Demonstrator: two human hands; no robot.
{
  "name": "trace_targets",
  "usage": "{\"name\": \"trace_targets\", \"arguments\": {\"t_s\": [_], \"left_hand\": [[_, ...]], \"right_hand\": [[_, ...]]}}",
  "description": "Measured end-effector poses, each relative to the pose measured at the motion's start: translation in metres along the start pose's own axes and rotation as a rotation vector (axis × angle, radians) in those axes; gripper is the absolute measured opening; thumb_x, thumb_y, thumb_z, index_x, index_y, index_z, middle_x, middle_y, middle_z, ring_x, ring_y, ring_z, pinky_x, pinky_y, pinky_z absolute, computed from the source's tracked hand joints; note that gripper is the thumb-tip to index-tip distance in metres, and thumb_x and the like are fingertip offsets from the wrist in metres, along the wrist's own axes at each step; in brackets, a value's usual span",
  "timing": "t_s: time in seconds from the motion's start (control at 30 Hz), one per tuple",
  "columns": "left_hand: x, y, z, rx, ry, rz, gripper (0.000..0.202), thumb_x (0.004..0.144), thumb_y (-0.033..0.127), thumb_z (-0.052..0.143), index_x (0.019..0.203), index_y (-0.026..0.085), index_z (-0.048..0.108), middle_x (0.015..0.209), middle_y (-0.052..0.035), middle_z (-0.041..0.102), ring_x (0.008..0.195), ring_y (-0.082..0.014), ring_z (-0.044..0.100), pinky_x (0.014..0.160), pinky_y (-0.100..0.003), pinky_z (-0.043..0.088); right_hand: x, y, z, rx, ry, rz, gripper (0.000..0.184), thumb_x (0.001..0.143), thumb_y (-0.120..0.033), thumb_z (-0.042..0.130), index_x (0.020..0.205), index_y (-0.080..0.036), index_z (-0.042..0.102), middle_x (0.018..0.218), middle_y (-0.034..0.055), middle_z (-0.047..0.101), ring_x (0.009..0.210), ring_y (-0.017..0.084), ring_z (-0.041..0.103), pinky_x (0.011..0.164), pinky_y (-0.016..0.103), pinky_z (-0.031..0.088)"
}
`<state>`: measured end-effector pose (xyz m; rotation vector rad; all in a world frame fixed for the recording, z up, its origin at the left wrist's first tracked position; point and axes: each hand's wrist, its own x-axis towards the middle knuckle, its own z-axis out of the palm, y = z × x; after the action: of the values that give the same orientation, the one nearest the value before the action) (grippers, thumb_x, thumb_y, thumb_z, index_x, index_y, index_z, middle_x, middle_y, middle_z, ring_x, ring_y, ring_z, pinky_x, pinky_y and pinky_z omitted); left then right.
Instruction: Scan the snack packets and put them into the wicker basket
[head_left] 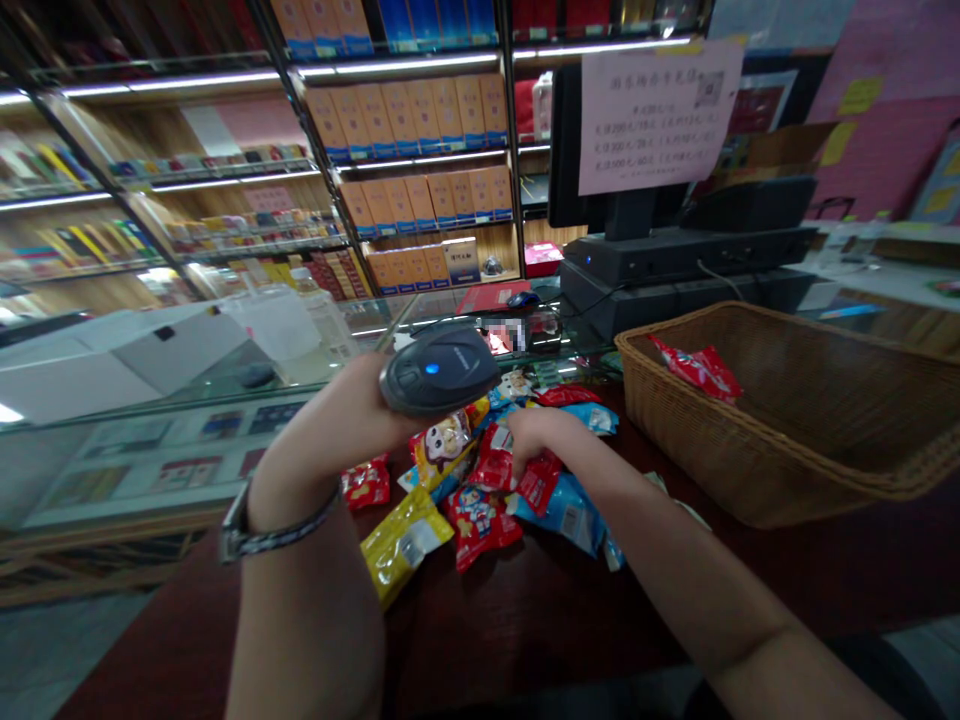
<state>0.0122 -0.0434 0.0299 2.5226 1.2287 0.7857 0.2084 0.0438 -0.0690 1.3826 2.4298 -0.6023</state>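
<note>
My left hand point(379, 405) is wrapped round a dark barcode scanner point(442, 375) with a lit blue dot on top, held above the pile. A watch point(236, 525) sits on that wrist. My right hand point(531, 435) grips a red snack packet point(493, 462) in the heap, its fingertips partly hidden. Around it lie a yellow packet point(405, 540) at the near left, a red packet with a cartoon figure point(484, 525), a blue packet point(566, 515), and a yellow and red packet with a cartoon face point(442, 445).
A wicker basket point(697, 470) with one red packet point(701, 368) inside stands at the right. Behind are a monitor point(566, 150) with a paper sign point(660, 115) and a mouse point(523, 299). On the left glass counter stand a white box point(112, 365) and a plastic container point(274, 320).
</note>
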Motion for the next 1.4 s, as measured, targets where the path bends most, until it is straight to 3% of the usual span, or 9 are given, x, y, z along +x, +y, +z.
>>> {"name": "trace_targets", "arguments": {"t_s": [0.1,0.23,0.37,0.5,0.6,0.73,0.83,0.93,1.4], "left_hand": [[-0.001,0.0,-0.001,0.02,-0.005,-0.013,0.041,0.076,0.033,0.073,0.115,0.019,0.071,0.107,-0.0046,0.076,0.092,-0.0196,0.067,0.091,-0.033,0.053],[-0.002,0.0,-0.002,0.04,0.0,-0.021,0.048,0.079,0.033,0.07,0.125,0.019,0.066,0.114,-0.0067,0.074,0.095,-0.02,0.066,0.093,-0.035,0.053],[-0.002,0.001,-0.002,0.03,0.009,-0.015,0.046,0.079,0.032,0.07,0.124,0.02,0.067,0.119,-0.0073,0.073,0.1,-0.0212,0.066,0.096,-0.037,0.051],[0.0,0.004,0.0,-0.008,-0.005,-0.002,0.042,0.079,0.029,0.07,0.12,0.019,0.068,0.117,-0.0065,0.073,0.097,-0.0201,0.067,0.093,-0.034,0.053],[0.002,0.006,0.001,-0.037,-0.031,0.0,0.037,0.078,0.028,0.07,0.114,0.019,0.071,0.11,-0.0046,0.076,0.092,-0.0185,0.067,0.089,-0.032,0.054],[0.004,0.008,0.003,-0.024,-0.03,-0.01,0.04,0.076,0.027,0.071,0.115,0.019,0.071,0.108,-0.0042,0.076,0.086,-0.0177,0.066,0.085,-0.031,0.054],[0.005,0.007,0.004,-0.005,-0.027,-0.021,0.039,0.077,0.03,0.07,0.115,0.019,0.072,0.098,-0.0037,0.077,0.082,-0.018,0.066,0.082,-0.031,0.055],[0.005,0.006,0.005,0.003,-0.037,-0.03,0.039,0.077,0.032,0.07,0.114,0.02,0.072,0.096,-0.0031,0.077,0.08,-0.0178,0.066,0.081,-0.032,0.055],[0.007,0.006,0.006,-0.023,-0.067,-0.011,0.039,0.072,0.027,0.072,0.111,0.023,0.073,0.103,-0.0024,0.077,0.081,-0.0181,0.068,0.08,-0.031,0.055]], "right_hand": [[-0.004,0.008,-0.006,0.047,0.064,-0.031,0.068,0.045,-0.044,0.089,0.103,-0.013,0.07,0.113,0.0137,0.07,0.096,0.03,0.067,0.078,0.034,0.053],[-0.016,0.028,-0.016,0.209,0.334,-0.153,0.049,0.056,-0.039,0.085,0.097,-0.016,0.069,0.107,0.0097,0.072,0.091,0.025,0.067,0.075,0.03,0.051],[-0.026,0.049,-0.022,0.487,0.529,-0.213,0.044,0.064,-0.033,0.082,0.101,-0.016,0.064,0.104,0.0086,0.073,0.09,0.023,0.067,0.076,0.03,0.052],[-0.033,0.06,-0.022,0.832,0.547,-0.394,0.04,0.078,-0.02,0.066,0.117,-0.016,0.057,0.112,0.0071,0.071,0.096,0.02,0.067,0.081,0.029,0.053],[-0.038,0.059,-0.023,0.976,0.534,-0.476,0.055,0.081,-0.014,0.06,0.134,-0.018,0.047,0.119,0.0069,0.069,0.101,0.019,0.067,0.086,0.031,0.053],[-0.049,0.054,-0.029,0.811,0.767,-0.368,0.084,0.08,-0.013,0.063,0.154,-0.028,0.026,0.122,0.0053,0.068,0.103,0.02,0.067,0.092,0.034,0.052],[-0.056,0.053,-0.033,0.591,0.88,-0.391,0.071,0.08,-0.012,0.062,0.146,-0.031,0.045,0.131,0.0031,0.064,0.11,0.019,0.064,0.102,0.036,0.045],[-0.058,0.053,-0.034,0.553,0.884,-0.43,0.062,0.081,-0.011,0.062,0.139,-0.031,0.054,0.136,0.0023,0.061,0.116,0.018,0.061,0.107,0.036,0.042],[-0.055,0.055,-0.031,0.556,0.94,-0.432,0.069,0.075,-0.016,0.071,0.14,-0.032,0.054,0.136,0.002,0.061,0.115,0.019,0.063,0.103,0.037,0.046]]}}
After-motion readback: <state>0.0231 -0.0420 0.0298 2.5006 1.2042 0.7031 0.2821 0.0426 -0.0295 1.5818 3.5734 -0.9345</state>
